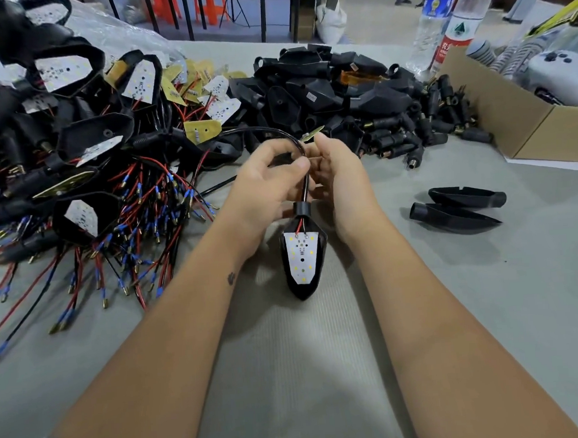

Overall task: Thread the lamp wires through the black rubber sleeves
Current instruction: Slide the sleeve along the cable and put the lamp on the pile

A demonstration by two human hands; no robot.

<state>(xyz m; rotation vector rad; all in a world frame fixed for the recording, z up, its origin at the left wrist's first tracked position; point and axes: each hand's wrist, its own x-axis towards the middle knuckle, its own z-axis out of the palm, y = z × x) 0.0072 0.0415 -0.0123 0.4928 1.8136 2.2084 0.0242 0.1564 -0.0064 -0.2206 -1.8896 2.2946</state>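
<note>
A black lamp housing [306, 287] with a white LED board [302, 257] hangs in the middle, point down, just over the grey table. Red and black wires [305, 187] rise from its round neck between my hands. My left hand [271, 182] pinches the wires with thumb and fingers. My right hand [337, 171] is curled beside them, fingertips at the wires; its grip is partly hidden. The wires arch away to the left over my left hand. Loose black rubber sleeves [412, 138] lie heaped behind my right hand.
At left lies a tangle of wired lamps with red and black leads [137, 222]. A pile of empty black housings [323, 90] is behind. Two housings [458, 208] lie at right. A cardboard box [520, 120] and two water bottles [455, 19] stand at back right.
</note>
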